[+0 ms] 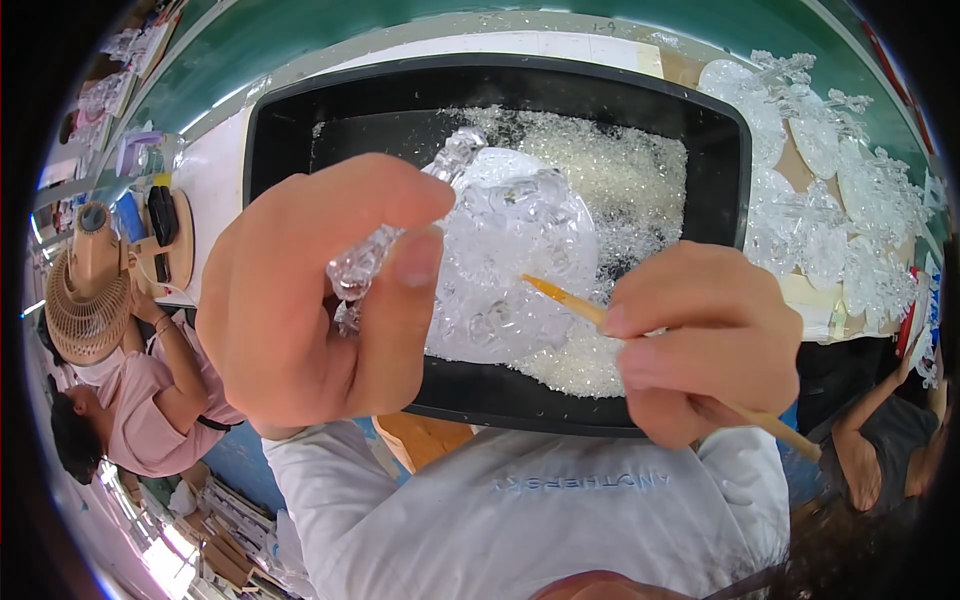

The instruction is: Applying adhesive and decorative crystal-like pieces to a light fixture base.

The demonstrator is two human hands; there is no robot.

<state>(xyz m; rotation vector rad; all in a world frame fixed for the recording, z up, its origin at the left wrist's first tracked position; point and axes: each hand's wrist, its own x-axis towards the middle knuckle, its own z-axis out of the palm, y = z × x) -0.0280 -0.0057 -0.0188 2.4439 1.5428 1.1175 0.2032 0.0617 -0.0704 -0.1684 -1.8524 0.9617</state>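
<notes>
My left hand (310,300) is closed on a clear, sculpted part of an ornament (515,240) with a round whitish disc. The clear pieces look like transparent plastic or glass. My right hand (710,340) grips a thin paintbrush (565,300) with a wooden handle and an orange tip. That tip is at the disc's face; whether it touches cannot be made out. Beneath is a black tray (500,66) holding sparkling clear-white glitter flakes (640,180), heaped mostly on its right side. My left fingers hide part of the ornament.
Several similar clear ornaments (820,190) lie on the table's right side. Left of the tray stand a beige fan (90,290) and a black case (163,215). One person in pink (165,410) is at the left, another in dark clothing (880,440) at the right.
</notes>
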